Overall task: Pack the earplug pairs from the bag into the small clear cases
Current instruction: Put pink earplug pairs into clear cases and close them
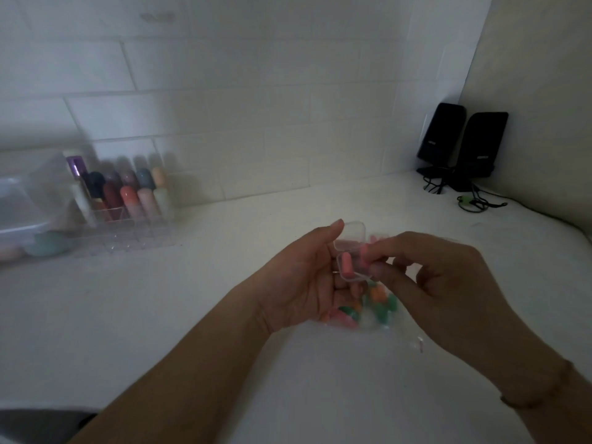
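Observation:
My left hand holds a small clear case above the white counter, its hinged lid tipped up at the back. One pink earplug lies inside the case. My right hand pinches a second pink earplug at the case's right edge. Below both hands lies a clear plastic bag with several orange, green and pink earplugs, partly hidden by my left fingers.
A clear organizer with several coloured bottles stands at the back left beside a clear lidded box. Two black speakers with cables stand in the back right corner. The white counter meets a tiled wall.

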Available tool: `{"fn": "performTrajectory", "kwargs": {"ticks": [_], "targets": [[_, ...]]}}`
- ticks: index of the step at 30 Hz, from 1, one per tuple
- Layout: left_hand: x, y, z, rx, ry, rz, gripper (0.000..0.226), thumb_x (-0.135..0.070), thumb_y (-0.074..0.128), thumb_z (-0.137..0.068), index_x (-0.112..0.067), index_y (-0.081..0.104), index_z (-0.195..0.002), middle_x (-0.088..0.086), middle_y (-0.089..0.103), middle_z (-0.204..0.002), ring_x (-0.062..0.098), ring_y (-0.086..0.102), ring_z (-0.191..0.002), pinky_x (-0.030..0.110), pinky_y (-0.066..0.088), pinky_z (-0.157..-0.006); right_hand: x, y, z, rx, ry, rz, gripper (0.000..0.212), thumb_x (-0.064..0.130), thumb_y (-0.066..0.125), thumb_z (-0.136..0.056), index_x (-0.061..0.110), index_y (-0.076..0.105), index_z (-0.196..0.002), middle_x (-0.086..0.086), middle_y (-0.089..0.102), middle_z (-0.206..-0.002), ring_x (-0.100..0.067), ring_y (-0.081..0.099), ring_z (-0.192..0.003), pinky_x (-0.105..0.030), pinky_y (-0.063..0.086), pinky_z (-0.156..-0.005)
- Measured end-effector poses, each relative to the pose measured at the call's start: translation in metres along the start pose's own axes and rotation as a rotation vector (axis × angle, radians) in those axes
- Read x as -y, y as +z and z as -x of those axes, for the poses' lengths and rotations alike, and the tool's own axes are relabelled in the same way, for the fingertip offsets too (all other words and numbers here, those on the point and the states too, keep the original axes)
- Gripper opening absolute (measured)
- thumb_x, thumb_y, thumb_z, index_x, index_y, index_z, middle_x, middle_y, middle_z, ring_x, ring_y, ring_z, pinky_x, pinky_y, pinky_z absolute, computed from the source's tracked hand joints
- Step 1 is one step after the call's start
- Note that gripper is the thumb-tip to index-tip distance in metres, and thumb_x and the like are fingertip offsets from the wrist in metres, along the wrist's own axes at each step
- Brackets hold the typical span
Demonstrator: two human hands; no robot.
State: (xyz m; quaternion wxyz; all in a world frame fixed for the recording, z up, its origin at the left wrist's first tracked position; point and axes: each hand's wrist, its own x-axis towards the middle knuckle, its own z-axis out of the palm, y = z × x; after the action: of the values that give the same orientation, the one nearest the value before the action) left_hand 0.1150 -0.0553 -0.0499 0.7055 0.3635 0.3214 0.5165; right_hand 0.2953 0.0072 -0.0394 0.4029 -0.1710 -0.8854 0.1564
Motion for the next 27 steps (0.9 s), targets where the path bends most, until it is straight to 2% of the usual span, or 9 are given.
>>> {"fn": "performTrajectory", "kwargs": {"ticks": [4, 7, 11, 14, 16, 19, 22, 25, 27], "targets": [[0.0, 0.002, 0.001, 0.022, -0.011, 0.014, 0.047, -0.047, 0.052, -0.086, -0.008, 0.063, -0.11, 0.006, 0.061, -0.08, 0.017, 0.057, -0.065, 0.025, 0.051, -0.061, -0.004, 0.0, -0.001, 0.042, -0.007, 0.022, 0.014, 0.017, 0.075, -0.082, 0.029, 0.073, -0.088, 0.018, 0.061, -0.084, -0.011, 0.056, -0.064, -0.009, 0.035, -0.055], [0.0, 0.001, 0.001, 0.046, -0.014, -0.012, 0.05, -0.049, 0.05, -0.086, -0.011, 0.062, -0.115, 0.005, 0.063, -0.08, 0.016, 0.058, -0.067, 0.027, 0.051, -0.064, -0.004, 0.002, -0.001, 0.05, -0.003, 0.015, 0.018, 0.016, 0.076, -0.08, 0.033, 0.075, -0.087, 0.016, 0.062, -0.085, -0.013, 0.057, -0.065, -0.025, 0.045, -0.055], [0.0, 0.0, -0.001, 0.054, -0.001, 0.021, 0.058, -0.055, 0.049, -0.085, -0.007, 0.065, -0.113, 0.009, 0.065, -0.081, 0.017, 0.061, -0.065, 0.025, 0.052, -0.06, -0.001, -0.002, -0.001, 0.059, 0.019, -0.047, 0.021, 0.022, 0.074, -0.082, 0.037, 0.074, -0.096, 0.014, 0.062, -0.085, -0.014, 0.055, -0.066, -0.012, 0.037, -0.054], [-0.001, 0.001, -0.002, 0.0, 0.034, 0.054, 0.046, -0.036, 0.058, -0.084, -0.003, 0.061, -0.116, 0.014, 0.063, -0.09, 0.018, 0.06, -0.064, 0.027, 0.052, -0.057, 0.0, -0.006, -0.001, -0.103, 0.119, -0.151, 0.013, 0.031, 0.067, -0.085, 0.036, 0.071, -0.097, 0.013, 0.063, -0.079, -0.01, 0.057, -0.064, -0.008, 0.035, -0.046], [0.0, 0.0, -0.002, -0.12, 0.114, -0.085, 0.048, -0.018, 0.06, -0.081, -0.009, 0.053, -0.128, 0.014, 0.067, -0.093, 0.018, 0.059, -0.065, 0.03, 0.053, -0.061, 0.0, -0.006, -0.002, -0.189, 0.203, -0.143, 0.012, 0.031, 0.064, -0.086, 0.038, 0.069, -0.094, 0.017, 0.064, -0.08, -0.005, 0.059, -0.066, -0.007, 0.038, -0.046], [0.005, 0.001, -0.002, -0.272, 0.345, -0.505, 0.072, -0.009, 0.062, -0.089, -0.026, 0.025, -0.148, 0.009, 0.072, -0.101, 0.021, 0.062, -0.072, 0.032, 0.054, -0.071, 0.001, -0.004, -0.003, -0.153, 0.262, -0.068, 0.015, 0.043, 0.059, -0.084, 0.037, 0.068, -0.094, 0.024, 0.063, -0.083, -0.003, 0.06, -0.07, -0.005, 0.04, -0.053], [0.011, 0.007, 0.0, -0.212, 0.512, -0.685, 0.08, -0.011, 0.058, -0.095, -0.032, 0.006, -0.153, 0.003, 0.069, -0.117, 0.025, 0.07, -0.084, 0.036, 0.057, -0.078, 0.001, -0.002, -0.004, -0.056, 0.274, 0.012, 0.027, 0.056, 0.053, -0.081, 0.038, 0.068, -0.095, 0.021, 0.061, -0.09, -0.005, 0.058, -0.072, -0.012, 0.042, -0.058], [0.015, 0.01, 0.0, -0.168, 0.567, -0.771, 0.081, -0.015, 0.056, -0.096, -0.041, 0.003, -0.152, -0.002, 0.055, -0.14, 0.027, 0.071, -0.092, 0.042, 0.058, -0.082, 0.0, -0.003, -0.003, -0.008, 0.307, 0.075, 0.037, 0.072, 0.043, -0.073, 0.046, 0.066, -0.088, 0.023, 0.053, -0.099, -0.002, 0.053, -0.078, -0.014, 0.036, -0.062], [0.017, 0.01, 0.002, -0.143, 0.576, -0.806, 0.08, -0.015, 0.055, -0.097, -0.046, 0.005, -0.151, -0.003, 0.046, -0.148, 0.028, 0.071, -0.094, 0.048, 0.058, -0.081, 0.0, -0.005, -0.003, 0.005, 0.34, 0.034, 0.029, 0.069, 0.051, -0.072, 0.046, 0.067, -0.081, 0.023, 0.055, -0.097, -0.005, 0.052, -0.077, -0.012, 0.037, -0.061]]}}
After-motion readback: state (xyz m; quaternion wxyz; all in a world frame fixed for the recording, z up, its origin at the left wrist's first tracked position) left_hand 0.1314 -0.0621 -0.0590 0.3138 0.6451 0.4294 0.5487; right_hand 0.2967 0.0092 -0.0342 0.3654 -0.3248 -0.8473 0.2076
